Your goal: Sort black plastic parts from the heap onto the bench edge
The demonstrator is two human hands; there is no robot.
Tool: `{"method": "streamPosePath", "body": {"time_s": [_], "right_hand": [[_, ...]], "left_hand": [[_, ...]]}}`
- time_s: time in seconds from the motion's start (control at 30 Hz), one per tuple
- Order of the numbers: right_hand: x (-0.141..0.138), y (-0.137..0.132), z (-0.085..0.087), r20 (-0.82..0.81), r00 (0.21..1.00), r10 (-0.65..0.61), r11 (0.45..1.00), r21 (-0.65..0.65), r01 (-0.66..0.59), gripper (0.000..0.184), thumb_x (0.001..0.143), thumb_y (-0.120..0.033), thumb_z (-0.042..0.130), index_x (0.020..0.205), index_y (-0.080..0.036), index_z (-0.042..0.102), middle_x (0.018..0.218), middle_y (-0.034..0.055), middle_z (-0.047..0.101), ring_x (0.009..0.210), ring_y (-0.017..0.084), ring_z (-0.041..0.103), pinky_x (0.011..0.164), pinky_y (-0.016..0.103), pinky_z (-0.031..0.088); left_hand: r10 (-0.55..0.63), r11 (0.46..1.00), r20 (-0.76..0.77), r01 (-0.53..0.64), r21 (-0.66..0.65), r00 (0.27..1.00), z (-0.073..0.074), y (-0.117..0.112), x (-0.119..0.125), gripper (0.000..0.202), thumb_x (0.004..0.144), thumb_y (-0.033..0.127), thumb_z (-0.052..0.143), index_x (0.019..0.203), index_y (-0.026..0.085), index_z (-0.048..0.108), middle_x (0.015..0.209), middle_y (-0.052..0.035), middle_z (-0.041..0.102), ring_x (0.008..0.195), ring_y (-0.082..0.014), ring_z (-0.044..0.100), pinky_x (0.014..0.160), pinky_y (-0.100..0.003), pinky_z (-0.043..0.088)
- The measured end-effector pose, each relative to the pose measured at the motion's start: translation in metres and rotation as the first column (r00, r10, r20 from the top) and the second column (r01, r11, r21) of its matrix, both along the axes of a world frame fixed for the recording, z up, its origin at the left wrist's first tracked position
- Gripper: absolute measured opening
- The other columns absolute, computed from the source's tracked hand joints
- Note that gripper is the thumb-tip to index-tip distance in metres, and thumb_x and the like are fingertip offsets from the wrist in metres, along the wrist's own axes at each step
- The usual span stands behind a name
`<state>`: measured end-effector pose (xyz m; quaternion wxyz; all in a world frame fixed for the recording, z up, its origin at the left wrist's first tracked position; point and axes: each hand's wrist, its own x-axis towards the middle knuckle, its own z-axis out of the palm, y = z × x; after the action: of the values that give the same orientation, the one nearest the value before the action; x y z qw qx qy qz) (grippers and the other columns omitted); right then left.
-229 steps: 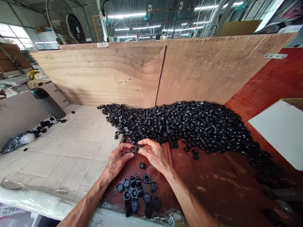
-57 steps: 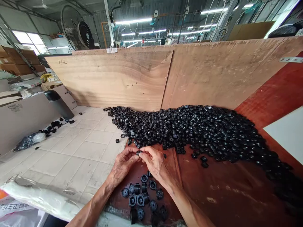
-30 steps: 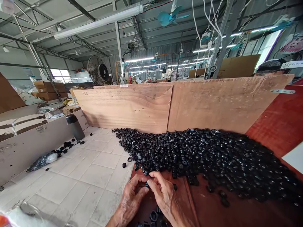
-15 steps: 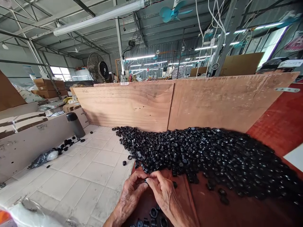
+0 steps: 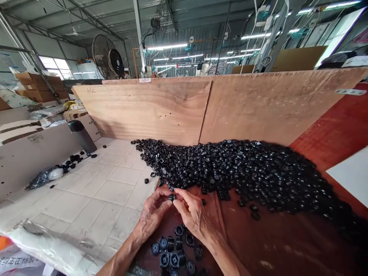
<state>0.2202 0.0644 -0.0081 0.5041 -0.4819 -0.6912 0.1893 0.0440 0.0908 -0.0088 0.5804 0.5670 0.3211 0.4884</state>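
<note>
A small round black plastic part (image 5: 172,197) is pinched between my two hands above the dark red board. My left hand (image 5: 153,211) grips its left side between thumb and fingers. From the right, thumb and fingertips of my right hand (image 5: 191,212) close on the same part. Below my wrists lies a loose group of black plastic parts (image 5: 174,260), some showing a spoked face and some a ring. Just beyond my fingers a large pile of similar black parts (image 5: 230,165) spreads along the wooden board.
An upright plywood board (image 5: 143,111) closes off the back. On the pale tiled surface (image 5: 115,184) at left stand a dark flask (image 5: 82,136) and a plastic bag (image 5: 43,178) beside scattered black bits. White plastic wrapping (image 5: 51,249) lies at front left.
The view has tilted down, so more of the parts below my wrists shows. The black part between my fingertips is now more visible; both hands stay together on it.
</note>
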Motion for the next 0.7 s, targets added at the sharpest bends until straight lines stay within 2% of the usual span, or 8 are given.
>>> {"method": "streamPosePath", "body": {"time_s": [0.03, 0.07, 0.2, 0.33, 0.43, 0.47, 0.57, 0.7], "right_hand": [[0.000, 0.000, 0.001, 0.002, 1.000, 0.025, 1.000, -0.001, -0.025, 0.030, 0.103, -0.028, 0.054, 0.126, -0.019, 0.071, 0.099, 0.0085, 0.079, 0.082, 0.020, 0.074, 0.074, 0.026, 0.058], [0.001, -0.001, 0.001, 0.011, 0.999, 0.035, 0.999, 0.001, -0.035, 0.030, 0.103, -0.026, 0.053, 0.125, -0.020, 0.072, 0.098, 0.0083, 0.079, 0.082, 0.020, 0.074, 0.075, 0.027, 0.058], [0.001, -0.001, 0.003, 0.055, 0.998, -0.044, 0.998, -0.035, 0.046, 0.032, 0.107, -0.032, 0.050, 0.096, -0.019, 0.077, 0.077, 0.0070, 0.075, 0.071, 0.021, 0.072, 0.071, 0.028, 0.056], [0.000, -0.005, 0.010, 0.036, 0.999, -0.032, 0.998, -0.052, 0.034, 0.025, 0.103, -0.033, 0.056, 0.112, -0.018, 0.074, 0.089, 0.0076, 0.077, 0.077, 0.020, 0.071, 0.074, 0.028, 0.055], [0.000, -0.007, 0.016, 0.045, 0.998, -0.037, 0.998, -0.055, 0.040, 0.032, 0.105, -0.034, 0.052, 0.086, -0.019, 0.072, 0.070, 0.0034, 0.068, 0.063, 0.017, 0.064, 0.065, 0.026, 0.050], [0.000, -0.008, 0.018, 0.038, 0.998, -0.043, 0.997, -0.062, 0.045, 0.033, 0.105, -0.035, 0.052, 0.083, -0.019, 0.071, 0.066, 0.0022, 0.066, 0.060, 0.017, 0.062, 0.063, 0.026, 0.049], [0.001, -0.009, 0.022, -0.004, 1.000, -0.007, 0.996, -0.083, 0.007, 0.022, 0.102, -0.034, 0.057, 0.097, -0.019, 0.073, 0.077, 0.0035, 0.071, 0.068, 0.017, 0.065, 0.068, 0.025, 0.050], [0.003, -0.010, 0.023, -0.028, 0.999, -0.019, 0.993, -0.120, 0.015, 0.025, 0.102, -0.034, 0.056, 0.087, -0.020, 0.069, 0.071, 0.0018, 0.067, 0.063, 0.016, 0.062, 0.062, 0.025, 0.048]], "left_hand": [[0.011, 1.000, 0.002, -0.011, 0.004, 1.000, 0.000, 0.000, 0.000, 0.026, 0.090, 0.039, 0.082, 0.106, 0.020, 0.074, 0.106, -0.0067, 0.077, 0.098, -0.0230, 0.072, 0.091, -0.035, 0.057], [0.019, 1.000, -0.001, -0.019, 0.009, 1.000, 0.000, 0.000, 0.000, 0.026, 0.089, 0.039, 0.082, 0.106, 0.020, 0.074, 0.105, -0.0066, 0.077, 0.097, -0.0227, 0.072, 0.090, -0.034, 0.057], [0.002, 1.000, -0.029, -0.002, 0.016, 1.000, 0.002, -0.001, 0.000, 0.027, 0.092, 0.040, 0.080, 0.107, 0.019, 0.074, 0.108, -0.0080, 0.077, 0.103, -0.0240, 0.072, 0.095, -0.036, 0.057], [0.011, 1.000, -0.032, -0.010, 0.023, 0.999, 0.005, -0.002, 0.001, 0.027, 0.091, 0.040, 0.080, 0.106, 0.019, 0.073, 0.110, -0.0084, 0.078, 0.105, -0.0251, 0.072, 0.099, -0.039, 0.057], [-0.004, 0.999, -0.025, 0.005, 0.037, 1.000, 0.007, -0.002, 0.001, 0.025, 0.091, 0.039, 0.080, 0.105, 0.019, 0.073, 0.110, -0.0083, 0.078, 0.106, -0.0250, 0.072, 0.099, -0.039, 0.057], [-0.010, 0.999, -0.023, 0.010, 0.036, 1.000, 0.008, -0.003, 0.002, 0.025, 0.091, 0.039, 0.080, 0.105, 0.019, 0.073, 0.110, -0.0081, 0.078, 0.106, -0.0248, 0.072, 0.099, -0.038, 0.057], [-0.012, 1.000, -0.019, 0.013, 0.016, 1.000, 0.009, -0.003, 0.002, 0.024, 0.091, 0.038, 0.080, 0.106, 0.020, 0.073, 0.108, -0.0069, 0.078, 0.103, -0.0239, 0.074, 0.097, -0.037, 0.058], [-0.031, 0.999, -0.034, 0.032, 0.014, 0.999, 0.011, -0.003, 0.001, 0.024, 0.092, 0.038, 0.080, 0.105, 0.019, 0.074, 0.108, -0.0074, 0.079, 0.104, -0.0243, 0.074, 0.097, -0.037, 0.057]]}}
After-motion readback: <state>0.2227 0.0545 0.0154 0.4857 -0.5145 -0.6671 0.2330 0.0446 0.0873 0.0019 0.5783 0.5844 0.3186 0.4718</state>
